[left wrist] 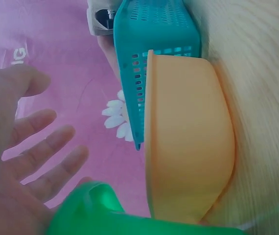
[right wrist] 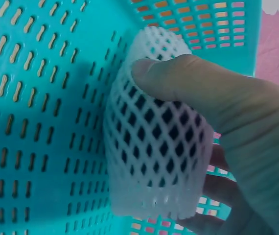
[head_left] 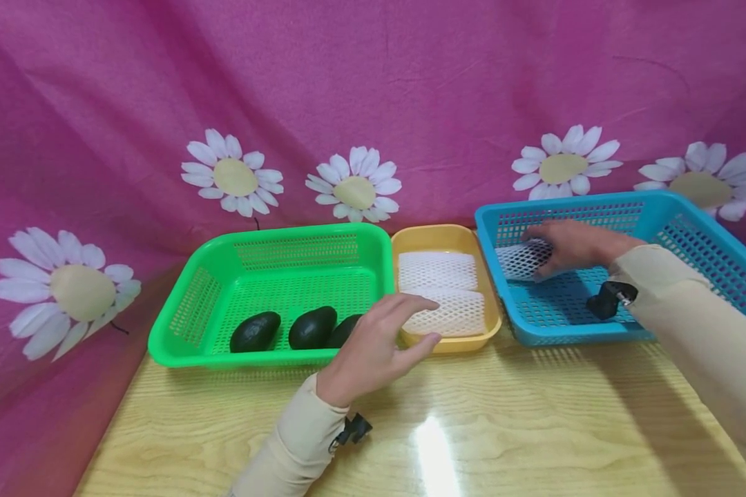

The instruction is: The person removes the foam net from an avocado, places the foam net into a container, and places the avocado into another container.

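Note:
Inside the blue basket, at its left end, my right hand holds an avocado in a white foam net. In the right wrist view the thumb lies across the netted avocado, with fingers round its far side; dark skin shows through the mesh. My left hand hovers, fingers spread and holding nothing, over the front right corner of the green basket. Bare dark avocados lie along that basket's front, one partly hidden by the hand. Two white foam nets lie flat in the yellow tray.
The green basket, yellow tray and blue basket stand side by side on a wooden table. Behind them hangs a pink cloth with daisies. The tray's side wall stands close to the blue basket in the left wrist view.

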Available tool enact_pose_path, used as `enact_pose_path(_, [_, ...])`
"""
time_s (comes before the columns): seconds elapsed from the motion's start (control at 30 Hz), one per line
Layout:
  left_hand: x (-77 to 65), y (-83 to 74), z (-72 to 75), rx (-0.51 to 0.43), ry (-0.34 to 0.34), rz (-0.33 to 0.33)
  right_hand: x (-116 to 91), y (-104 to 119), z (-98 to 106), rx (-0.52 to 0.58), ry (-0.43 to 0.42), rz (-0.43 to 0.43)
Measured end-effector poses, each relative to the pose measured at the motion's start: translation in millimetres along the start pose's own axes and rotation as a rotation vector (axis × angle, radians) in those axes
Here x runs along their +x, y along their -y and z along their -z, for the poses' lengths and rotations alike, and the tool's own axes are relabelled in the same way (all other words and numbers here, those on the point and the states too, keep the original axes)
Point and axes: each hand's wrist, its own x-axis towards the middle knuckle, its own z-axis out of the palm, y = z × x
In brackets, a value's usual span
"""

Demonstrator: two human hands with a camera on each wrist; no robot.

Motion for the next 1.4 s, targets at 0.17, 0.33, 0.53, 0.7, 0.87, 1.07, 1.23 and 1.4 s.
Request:
enact_pose_path(0.17, [-2.0,2.0,-0.4,0.000,0.008,0.013,5.0,-0.4,-5.9,0.025,0.043,-0.050])
enact_pose_path(0.33, [-1.9,3.2,0.4,0.008,0.012,0.013,8.4,-2.2,-11.0,0.017,0.062,-0.081])
enact_pose_path(0.53, [-0.1,2.4,0.5,0.009,0.016,0.008,8.8,-5.3,-15.1,-0.003,0.071,-0.098])
enact_pose_path(0.7, [0.9,1.8,-0.1,0.014,0.024,0.002,6.0,-6.5,-14.6,-0.019,0.069,-0.086])
enact_pose_path(0.87, [0.5,1.1,-0.1,0.019,0.031,0.015,3.3,-6.8,-12.8,-0.026,0.062,-0.081])
enact_pose_path(1.07, [-0.6,0.4,-1.0,0.025,0.035,0.021,-3.9,-5.8,-7.1,-0.022,0.043,-0.062])
enact_pose_path(1.23, [-1.5,-0.3,-0.6,0.026,0.031,0.015,-10.0,-1.9,-0.5,-0.002,0.027,-0.055])
enact_pose_path(1.4, [-2.7,-0.6,0.8,0.023,0.029,0.010,-14.8,4.0,6.2,-0.025,-0.018,-0.039])
